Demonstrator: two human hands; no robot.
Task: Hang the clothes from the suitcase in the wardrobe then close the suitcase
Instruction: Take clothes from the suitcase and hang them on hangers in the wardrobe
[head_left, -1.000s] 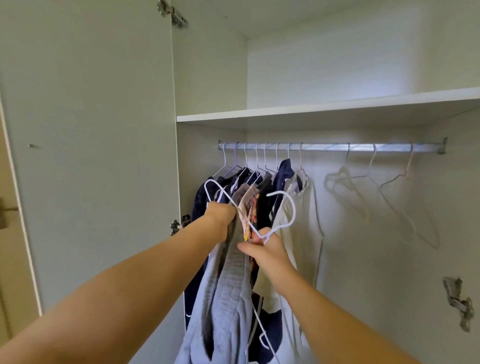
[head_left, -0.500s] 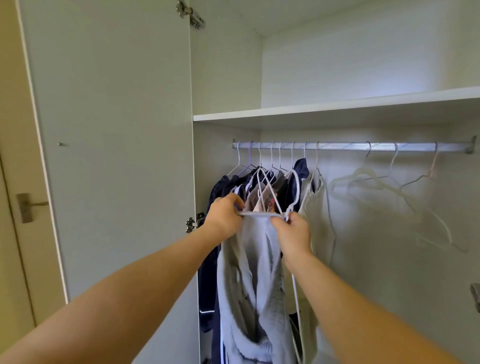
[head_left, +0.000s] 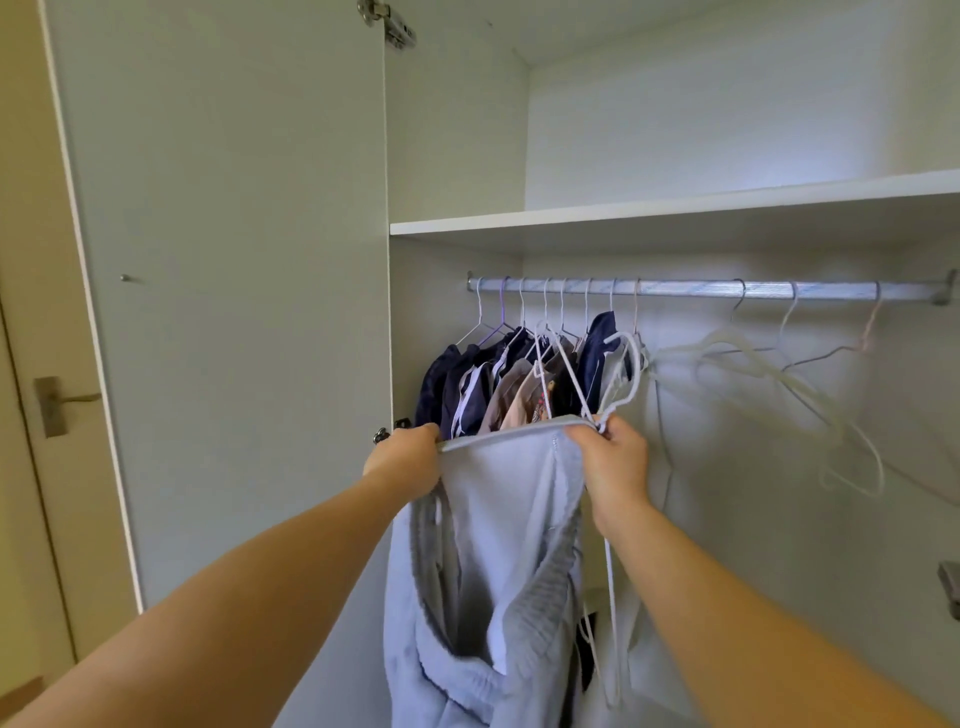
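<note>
Stretching grey garment (head_left: 498, 519) taut, left grip (head_left: 402, 460) and right grip (head_left: 613, 457) both pinching it

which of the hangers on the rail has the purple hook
The second hanger from the left end of the rail, the purple hanger. Its hook and wire arms are lilac, while the hangers beside it are white, and it already carries dark clothing.

1. Soft, even daylight; the white wardrobe interior (head_left: 701, 104) is bright, without glare.
2. A dim shadow lies under the shelf (head_left: 675, 213).
3. The empty hangers (head_left: 810, 395) at right are smeared by motion blur.
4. Wide-angle distortion bows the door (head_left: 223, 260) edges.
</note>
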